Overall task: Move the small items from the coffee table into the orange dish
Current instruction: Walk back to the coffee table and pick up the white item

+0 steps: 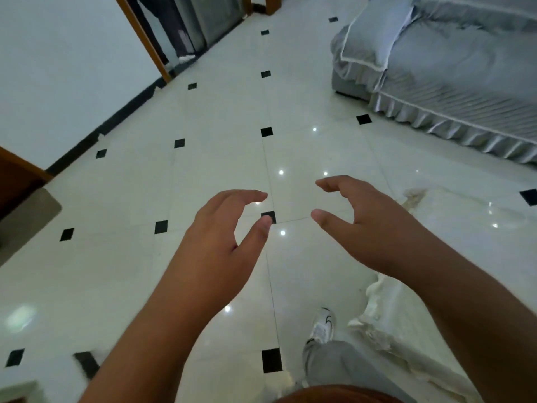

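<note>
Both hands, left hand [223, 228] and right hand [366, 219], hover empty and half-curled over glossy floor [220, 135]; neither small items nor orange dish are visible, so handling can't be judged.

The coffee table's glossy, lace-edged corner [453, 301] shows at the right edge. It looks bare here. No orange dish or small items are visible.

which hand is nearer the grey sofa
Right. The right hand hovers open over the tiled floor, below and left of the grey sofa in the picture. The left hand, also open and empty, is further left, beyond it.
</note>
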Demonstrator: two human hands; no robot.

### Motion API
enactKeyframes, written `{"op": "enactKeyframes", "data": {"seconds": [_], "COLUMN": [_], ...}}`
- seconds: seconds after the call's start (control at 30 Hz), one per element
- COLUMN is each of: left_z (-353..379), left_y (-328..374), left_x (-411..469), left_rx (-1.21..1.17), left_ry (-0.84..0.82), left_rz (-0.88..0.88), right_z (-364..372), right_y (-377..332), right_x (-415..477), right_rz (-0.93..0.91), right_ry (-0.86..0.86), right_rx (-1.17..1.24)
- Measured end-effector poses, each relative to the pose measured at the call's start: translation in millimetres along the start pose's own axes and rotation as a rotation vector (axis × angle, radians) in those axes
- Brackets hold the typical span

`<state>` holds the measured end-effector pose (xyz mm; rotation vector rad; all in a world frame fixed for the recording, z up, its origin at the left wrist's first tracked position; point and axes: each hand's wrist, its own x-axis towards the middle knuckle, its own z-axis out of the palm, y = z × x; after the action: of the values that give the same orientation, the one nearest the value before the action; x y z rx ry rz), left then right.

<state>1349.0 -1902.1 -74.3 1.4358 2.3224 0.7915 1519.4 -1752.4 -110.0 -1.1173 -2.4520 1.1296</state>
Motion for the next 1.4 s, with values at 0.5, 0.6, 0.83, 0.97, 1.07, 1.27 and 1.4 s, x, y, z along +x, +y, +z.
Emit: {"op": "enactKeyframes", "data": {"seconds": [0.5,0.6,0.83,0.97,1.07,1.27,1.4], "left_z": [27.4,39.7,53.5,61.3,74.8,105.4,134.2], "left_y": [35.2,40.0,53.0,68.8,82.1,120.3,152.2], "left_x": [184.8,229.7,344.2,404.4,437.4,472.9,488.3], "left_rx": [-0.079,-0.088,-0.116,-0.094,-0.081,-0.093,-0.081], "left_ry": [-0.134,-0.203,-0.377,-0.474,-0.549,-0.660,-0.722], "left_rz": [0.276,0.356,0.552,0.688,0.799,0.973,1.033], "right_z": [-80.1,-89.5,-116.5,-128.2,-129.9,-131.4,-143.1], "right_y": [43.8,54.2,61.3,56.4,56.3,66.2,92.7], "right_x": [98.6,114.8,168.0,189.2,192.8,187.4,189.4], "right_rz": [0.224,0.302,0.503,0.604,0.691,0.878,0.923], "right_ry": [0.220,0.287,0.469,0.605,0.706,0.817,0.895], "right_rx": [-0.012,-0.011,0.000,0.013,0.019,0.037,0.076]}}
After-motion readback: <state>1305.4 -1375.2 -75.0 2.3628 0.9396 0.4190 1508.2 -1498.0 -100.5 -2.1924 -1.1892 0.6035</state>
